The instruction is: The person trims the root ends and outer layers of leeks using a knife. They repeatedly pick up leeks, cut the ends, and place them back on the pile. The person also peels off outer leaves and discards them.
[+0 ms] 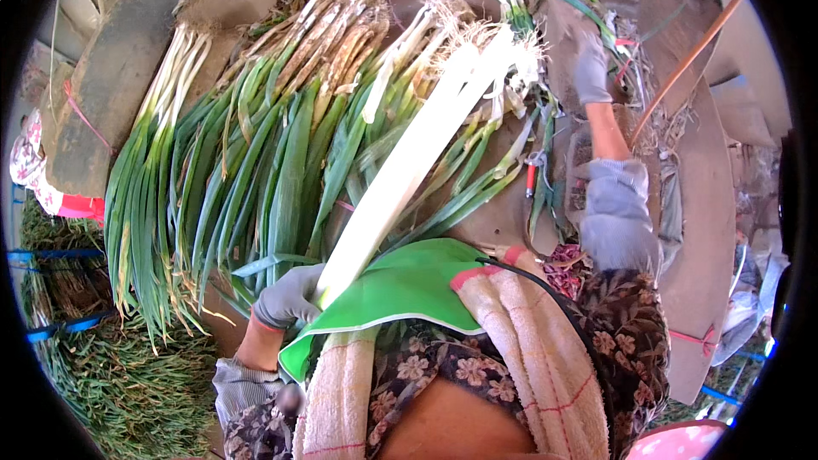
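My left hand [287, 299], in a grey glove, holds a large green onion [415, 153] near its pale green part; the thick white stalk slants up to the right and its roots lie at the top. My right hand [591, 67], gloved and blurred, reaches out to the upper right, beside green leaves and a red tie [625, 42]. Whether it grips anything cannot be told. Dirty, unpeeled green onions [287, 160] lie in a wide pile before me. At the pile's left is a bunch with clean, thin white stems [185, 70].
A red-handled tool [530, 179] lies right of the pile. A brown rod [687, 67] slants at the upper right. Stacked green onions [134, 383] fill the lower left, near blue straps [80, 322]. Part of a person in patterned clothing [38, 166] shows at the left edge.
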The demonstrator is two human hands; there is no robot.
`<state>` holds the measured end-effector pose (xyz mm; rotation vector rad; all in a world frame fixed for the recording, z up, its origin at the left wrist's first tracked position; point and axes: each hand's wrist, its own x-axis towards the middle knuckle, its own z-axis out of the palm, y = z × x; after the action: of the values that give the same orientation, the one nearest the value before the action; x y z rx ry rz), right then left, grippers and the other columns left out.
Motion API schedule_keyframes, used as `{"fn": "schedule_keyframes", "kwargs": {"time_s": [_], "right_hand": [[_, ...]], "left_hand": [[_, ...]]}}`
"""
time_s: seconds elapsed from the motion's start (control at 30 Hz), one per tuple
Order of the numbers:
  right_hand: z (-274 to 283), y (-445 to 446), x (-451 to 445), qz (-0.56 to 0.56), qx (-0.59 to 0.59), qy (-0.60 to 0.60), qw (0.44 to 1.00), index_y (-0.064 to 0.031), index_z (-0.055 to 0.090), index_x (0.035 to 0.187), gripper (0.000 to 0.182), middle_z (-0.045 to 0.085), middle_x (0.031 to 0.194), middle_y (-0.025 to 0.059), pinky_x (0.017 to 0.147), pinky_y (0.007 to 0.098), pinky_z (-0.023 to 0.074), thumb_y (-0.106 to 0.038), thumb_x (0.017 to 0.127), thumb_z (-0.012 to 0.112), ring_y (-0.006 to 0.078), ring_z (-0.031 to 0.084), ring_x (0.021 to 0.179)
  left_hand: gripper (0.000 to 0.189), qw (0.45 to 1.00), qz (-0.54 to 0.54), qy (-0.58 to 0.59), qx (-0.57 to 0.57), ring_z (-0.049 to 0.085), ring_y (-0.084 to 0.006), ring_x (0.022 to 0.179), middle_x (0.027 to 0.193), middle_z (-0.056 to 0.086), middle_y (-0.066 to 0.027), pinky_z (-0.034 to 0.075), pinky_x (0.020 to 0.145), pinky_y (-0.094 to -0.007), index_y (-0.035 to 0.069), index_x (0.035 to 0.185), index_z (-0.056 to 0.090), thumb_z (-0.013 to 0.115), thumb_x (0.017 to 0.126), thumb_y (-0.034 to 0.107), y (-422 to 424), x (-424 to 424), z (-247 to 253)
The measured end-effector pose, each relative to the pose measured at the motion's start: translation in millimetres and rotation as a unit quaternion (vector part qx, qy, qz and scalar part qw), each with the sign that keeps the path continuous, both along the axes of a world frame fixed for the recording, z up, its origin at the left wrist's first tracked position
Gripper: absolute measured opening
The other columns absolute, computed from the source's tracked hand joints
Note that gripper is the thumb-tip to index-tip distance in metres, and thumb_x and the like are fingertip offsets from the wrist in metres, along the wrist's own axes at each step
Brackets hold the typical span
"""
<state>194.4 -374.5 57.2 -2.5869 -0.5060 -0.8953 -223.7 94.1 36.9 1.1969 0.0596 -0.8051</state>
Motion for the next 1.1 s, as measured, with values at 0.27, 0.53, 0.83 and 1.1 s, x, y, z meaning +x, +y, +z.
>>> {"fn": "schedule_keyframes", "kwargs": {"time_s": [0.27, 0.53, 0.83, 1.1], "right_hand": [[34, 133, -116, 0.173, 0.052, -0.036, 0.983, -0.0061, 0.061, 0.098, 0.042, 0.062, 0.099, 0.0153, 0.081, 0.0424, 0.0471, -0.038, 0.077, 0.076, 0.033, 0.061, 0.093], [7, 130, -100, 0.177, 0.019, 0.198, 0.964, 0.0005, 0.058, 0.082, 0.026, 0.06, 0.08, 0.0202, 0.079, 0.045, 0.044, -0.022, 0.078, 0.069, 0.0385, 0.059, 0.084], [-25, 88, -33, 0.068, -0.065, 0.103, 0.99, -0.0066, 0.067, 0.087, 0.013, 0.066, 0.082, 0.014, 0.077, 0.0412, 0.0519, -0.014, 0.078, 0.061, 0.0322, 0.065, 0.08], [-14, 37, 2, 0.0, -0.064, 0.129, 0.99, -0.0048, 0.058, 0.128, 0.058, 0.063, 0.12, 0.0216, 0.097, 0.0416, 0.0439, -0.037, 0.081, 0.07, 0.0312, 0.059, 0.115]], "left_hand": [[0.081, 0.998, 0.038, 0.015, 0.057, 0.052, -0.013, 0.107, 0.119, 0.059, -0.0047, 0.04, 0.096, -0.0276, -0.007, 0.129, 0.05, 0.088, 0.061, 0.018, -9, 5, 5], [0.081, 0.997, 0.024, 0.013, 0.072, 0.053, -0.0134, 0.105, 0.117, 0.059, -0.0046, 0.04, 0.095, -0.0276, -0.007, 0.128, 0.051, 0.088, 0.061, 0.018, -9, 10, 6], [0.084, 0.997, 0.017, 0.06, 0.05, 0.051, -0.0142, 0.113, 0.126, 0.057, -0.0075, 0.038, 0.1, -0.0297, -0.008, 0.132, 0.048, 0.087, 0.067, 0.028, -15, 11, 14], [0.081, 0.997, 0.025, 0.06, 0.041, 0.053, -0.0158, 0.114, 0.127, 0.058, -0.0089, 0.039, 0.101, -0.0314, -0.008, 0.132, 0.048, 0.085, 0.071, 0.031, -16, 7, 9]]}}
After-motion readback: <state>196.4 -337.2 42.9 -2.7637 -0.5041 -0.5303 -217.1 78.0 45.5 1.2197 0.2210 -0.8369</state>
